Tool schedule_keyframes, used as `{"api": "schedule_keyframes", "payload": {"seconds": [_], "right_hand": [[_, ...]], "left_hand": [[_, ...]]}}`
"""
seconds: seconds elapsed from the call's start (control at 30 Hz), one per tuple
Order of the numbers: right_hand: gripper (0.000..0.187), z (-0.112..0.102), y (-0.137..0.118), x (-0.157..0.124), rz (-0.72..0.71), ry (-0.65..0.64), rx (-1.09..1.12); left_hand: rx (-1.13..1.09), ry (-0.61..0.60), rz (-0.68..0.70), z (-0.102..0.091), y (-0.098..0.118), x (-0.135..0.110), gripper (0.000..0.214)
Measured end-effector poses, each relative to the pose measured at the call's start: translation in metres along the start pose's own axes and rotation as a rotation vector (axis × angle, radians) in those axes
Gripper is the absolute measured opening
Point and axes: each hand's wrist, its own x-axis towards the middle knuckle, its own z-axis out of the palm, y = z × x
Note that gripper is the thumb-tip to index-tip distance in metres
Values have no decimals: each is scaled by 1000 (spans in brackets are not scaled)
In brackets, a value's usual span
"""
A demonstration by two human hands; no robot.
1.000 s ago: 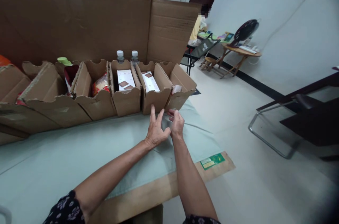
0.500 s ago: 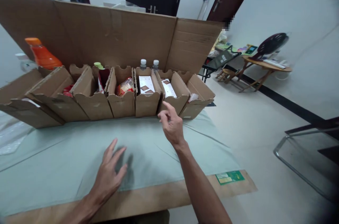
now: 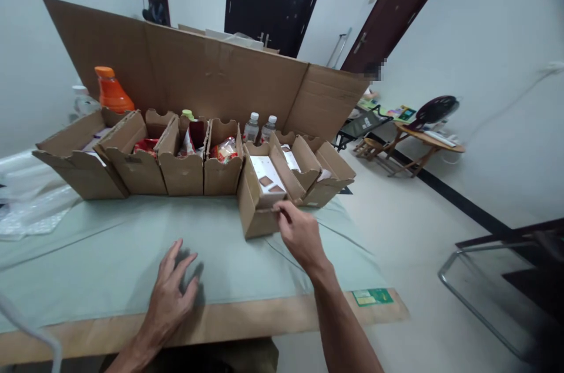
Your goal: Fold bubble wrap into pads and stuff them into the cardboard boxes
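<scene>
My right hand is closed on the front rim of a cardboard box that holds a white packet with brown squares. That box sits forward of the row, out of line with the other cardboard boxes. My left hand lies flat and open on the pale green table cover, near the front edge, holding nothing.
A tall cardboard sheet stands behind the row. An orange bottle and two water bottles rise behind the boxes. Clear plastic lies at the left. A round table, chairs and a metal frame stand at the right.
My right hand has gone from pointing at the boxes to gripping one box, which has slid forward out of the row. My left hand has stayed flat on the cover.
</scene>
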Motion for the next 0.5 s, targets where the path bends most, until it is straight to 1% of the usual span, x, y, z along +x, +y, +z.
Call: {"api": "schedule_keyframes", "payload": {"seconds": [0.07,0.17,0.23,0.27,0.3,0.33,0.4,0.43,0.5], "right_hand": [[23,-28,6,-49,-33,5,56],[25,-69,28,-113,-20,21,100],[25,-87,46,-146,32,75,102],[28,-92,54,-160,87,121,105],[35,-94,61,-172,155,179,118],[47,-93,66,-182,230,237,144],[70,-85,71,-195,352,307,217],[76,-78,70,-199,383,301,250],[74,-64,65,-199,393,233,278]], "left_hand": [[-26,-27,-41,-5,7,5,37],[-86,-74,-66,-11,24,19,51],[-163,-113,-55,-11,38,31,61],[-214,-144,-52,-9,46,37,66],[-272,-182,-57,-5,54,42,71],[-335,-222,-68,0,61,47,76],[-465,-298,-88,12,76,54,82],[-526,-337,-91,19,82,56,84],[-618,-396,-83,33,90,58,83]]}}
